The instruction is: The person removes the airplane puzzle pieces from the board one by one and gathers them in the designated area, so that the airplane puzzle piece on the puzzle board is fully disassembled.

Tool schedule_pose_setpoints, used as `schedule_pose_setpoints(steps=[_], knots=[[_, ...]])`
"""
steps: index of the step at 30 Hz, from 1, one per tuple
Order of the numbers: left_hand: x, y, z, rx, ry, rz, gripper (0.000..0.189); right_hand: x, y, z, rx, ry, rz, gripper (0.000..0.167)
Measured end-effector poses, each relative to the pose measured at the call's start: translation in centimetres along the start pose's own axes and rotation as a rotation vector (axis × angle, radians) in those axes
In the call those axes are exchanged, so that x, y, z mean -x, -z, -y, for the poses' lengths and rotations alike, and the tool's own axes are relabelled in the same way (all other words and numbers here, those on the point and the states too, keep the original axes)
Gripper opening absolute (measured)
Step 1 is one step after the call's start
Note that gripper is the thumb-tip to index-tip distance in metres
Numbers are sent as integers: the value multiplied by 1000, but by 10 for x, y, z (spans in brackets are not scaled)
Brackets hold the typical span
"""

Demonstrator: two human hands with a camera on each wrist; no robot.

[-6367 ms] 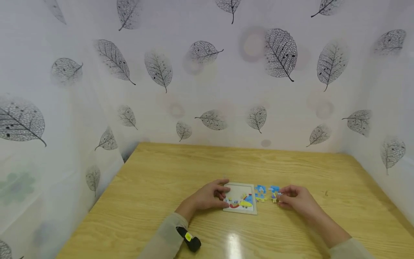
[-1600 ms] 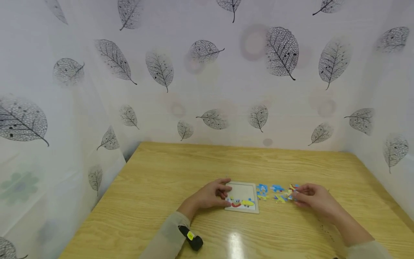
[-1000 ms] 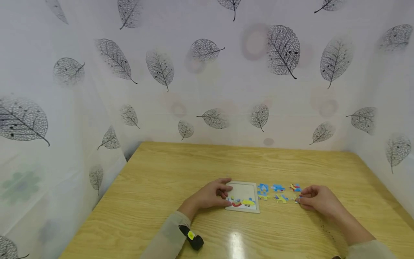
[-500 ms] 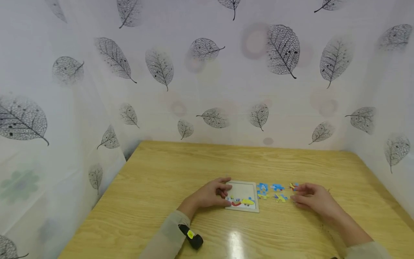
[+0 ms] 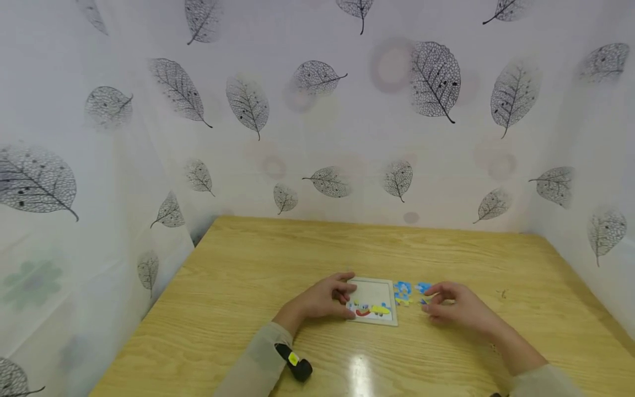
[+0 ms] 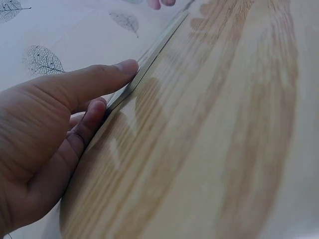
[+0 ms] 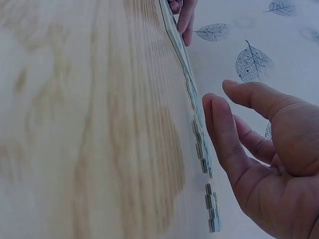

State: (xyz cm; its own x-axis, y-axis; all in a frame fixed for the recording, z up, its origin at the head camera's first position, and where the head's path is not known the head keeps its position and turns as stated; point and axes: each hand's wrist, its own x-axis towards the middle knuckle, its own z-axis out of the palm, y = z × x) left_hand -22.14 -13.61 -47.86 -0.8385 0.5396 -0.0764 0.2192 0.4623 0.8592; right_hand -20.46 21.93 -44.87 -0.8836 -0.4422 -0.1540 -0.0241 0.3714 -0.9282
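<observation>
A light puzzle frame (image 5: 369, 289) lies flat on the table, with joined picture pieces (image 5: 374, 310) in yellow, red and blue along its near side. My left hand (image 5: 319, 298) holds the frame's left side; in the left wrist view the thumb (image 6: 127, 68) presses on the rim, with fingers curled against the edge. Right of the frame lie blue and yellow puzzle pieces (image 5: 403, 288). My right hand (image 5: 458, 306) hovers at another blue piece (image 5: 423, 287) and covers those beyond it. The right wrist view shows thumb and fingers apart, nothing between them, beside thin jigsaw pieces (image 7: 201, 144).
The wood-grain table (image 5: 278, 248) extends round the puzzle. Leaf-printed white sheets (image 5: 342, 138) enclose its back and sides. A black strap (image 5: 294, 363) with a yellow tag sits on the left sleeve.
A blue piece has left the frame since the earliest frame, and more pieces came to lie on the right. My right hand has since moved back leftward; my left stays put.
</observation>
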Motion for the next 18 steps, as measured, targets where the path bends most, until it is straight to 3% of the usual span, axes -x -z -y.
schedule_pose_setpoints(steps=[11,18], knots=[[-1,0,0,-8,16,5,72,-12,-23,10,69,8,3,50],[-1,1,-2,8,12,8,77,-23,-38,21,15,27,54,50]])
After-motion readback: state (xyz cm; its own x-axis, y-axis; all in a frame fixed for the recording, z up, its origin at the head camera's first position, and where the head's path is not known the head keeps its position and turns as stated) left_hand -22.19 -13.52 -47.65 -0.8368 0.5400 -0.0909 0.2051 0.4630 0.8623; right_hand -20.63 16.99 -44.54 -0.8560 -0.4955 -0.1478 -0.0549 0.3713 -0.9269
